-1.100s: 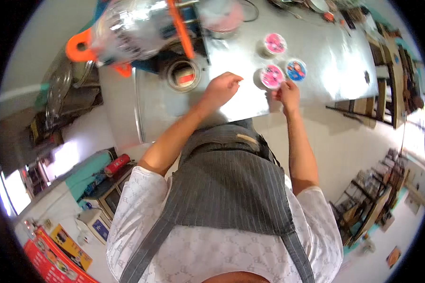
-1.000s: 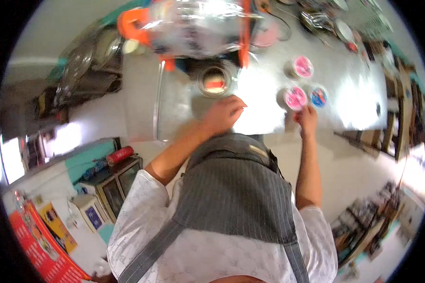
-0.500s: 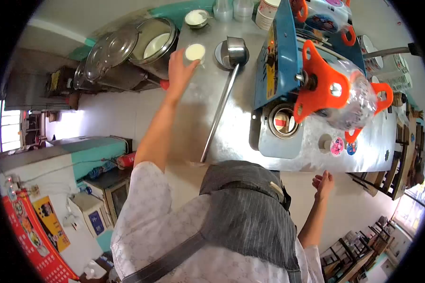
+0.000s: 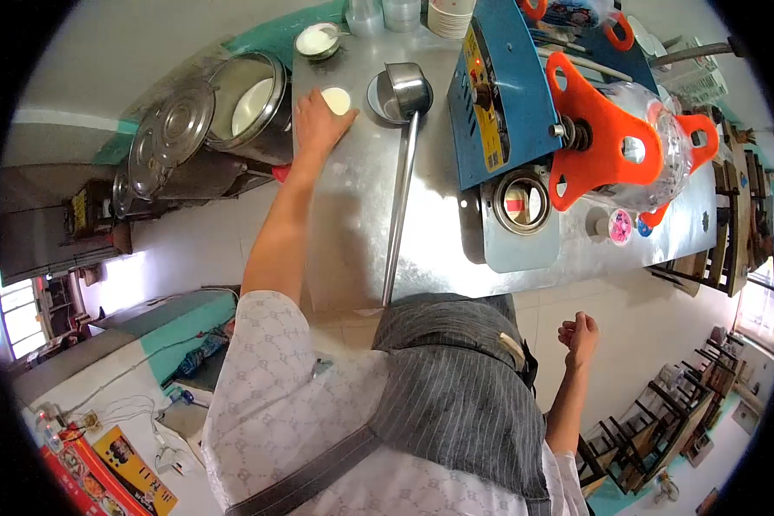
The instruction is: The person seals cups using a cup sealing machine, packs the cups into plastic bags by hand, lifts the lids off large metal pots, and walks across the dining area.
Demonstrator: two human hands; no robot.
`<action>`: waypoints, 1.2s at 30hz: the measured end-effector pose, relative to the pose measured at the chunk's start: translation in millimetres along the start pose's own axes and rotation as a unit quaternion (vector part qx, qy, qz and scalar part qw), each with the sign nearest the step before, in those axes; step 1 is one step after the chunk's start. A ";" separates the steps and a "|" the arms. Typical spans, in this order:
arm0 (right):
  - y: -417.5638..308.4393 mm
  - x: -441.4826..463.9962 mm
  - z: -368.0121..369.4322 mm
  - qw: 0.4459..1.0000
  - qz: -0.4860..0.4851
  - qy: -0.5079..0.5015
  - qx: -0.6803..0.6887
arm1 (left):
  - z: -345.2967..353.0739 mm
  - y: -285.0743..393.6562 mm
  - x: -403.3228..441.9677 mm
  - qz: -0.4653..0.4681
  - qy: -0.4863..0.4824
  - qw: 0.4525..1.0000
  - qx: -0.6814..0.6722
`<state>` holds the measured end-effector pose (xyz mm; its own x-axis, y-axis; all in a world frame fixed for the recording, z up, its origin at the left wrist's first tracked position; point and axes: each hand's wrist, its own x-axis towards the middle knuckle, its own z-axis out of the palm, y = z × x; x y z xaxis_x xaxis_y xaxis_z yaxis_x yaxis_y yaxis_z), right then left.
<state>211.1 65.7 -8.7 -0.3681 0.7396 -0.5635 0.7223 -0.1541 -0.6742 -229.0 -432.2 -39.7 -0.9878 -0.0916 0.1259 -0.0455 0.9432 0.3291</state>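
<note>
The one cup of pale, creamy content [image 4: 337,101] is at your left hand [image 4: 319,129], near the far left edge of the metal table [image 4: 344,232]. Your left fingers and thumb are parted and curved around the near and left sides of the cup, gripping it; its base is hidden, so whether it touches the metal can't be told.

Just beyond it sits one small bowl of white powder [image 4: 317,52]. To the cup's right, one long-handled ladle [image 4: 408,95] has its scoop on one round dish [image 4: 377,96], its handle running back toward you. Two stacks of clear cups [image 4: 366,19] and one stack of paper cups [image 4: 450,21] stand at the far side. Left of the table is one open pot [image 4: 277,107] with white liquid inside.

Further right you have one blue machine [image 4: 507,95] with orange brackets [image 4: 589,163] around a clear-wrapped load, and one round metal ring [image 4: 522,203] on a grey plate by its near side. Past that are two lidded tubs, one pink [image 4: 620,227] and one blue, the blue partly covered by a bracket.

Your right hand [image 4: 580,338] hangs off the table's near edge, holding nothing, fingers half curled and not pressed into a fist.
</note>
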 end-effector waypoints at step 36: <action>-26.6 27.9 60.6 0.927 -0.043 -0.373 0.021 | -162.5 183.7 -241.7 0.115 -0.016 0.990 -0.077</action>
<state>146.1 50.7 -35.4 -0.7371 0.0951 -0.6690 0.6534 -0.1524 -0.7415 25.6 -288.7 142.4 -0.9736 0.1320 0.1861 0.2020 0.8777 0.4346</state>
